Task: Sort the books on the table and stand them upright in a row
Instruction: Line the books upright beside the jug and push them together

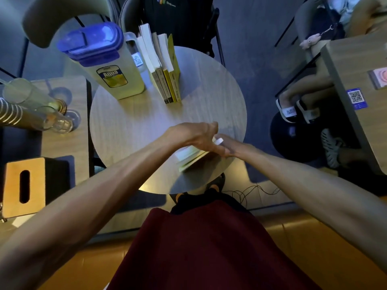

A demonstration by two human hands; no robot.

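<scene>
Several books (165, 68) stand upright in a row at the far side of the round wooden table (129, 122), leaning against a juice jug. Near the table's front right edge lies a pale book (188, 156), partly covered by both hands. My left hand (196, 137) reaches across and rests on top of it, fingers curled over its edge. My right hand (232, 148) comes in from the right and touches the same book at its right end; a white ring-like thing shows on one finger. How firmly either hand grips the book is hidden.
A tall jug with a blue lid (100, 59) stands at the table's back left. Glasses (37, 107) and a wooden tissue box (24, 187) sit on a side table at left. Chairs stand behind, and a seated person's legs (297, 101) are at right.
</scene>
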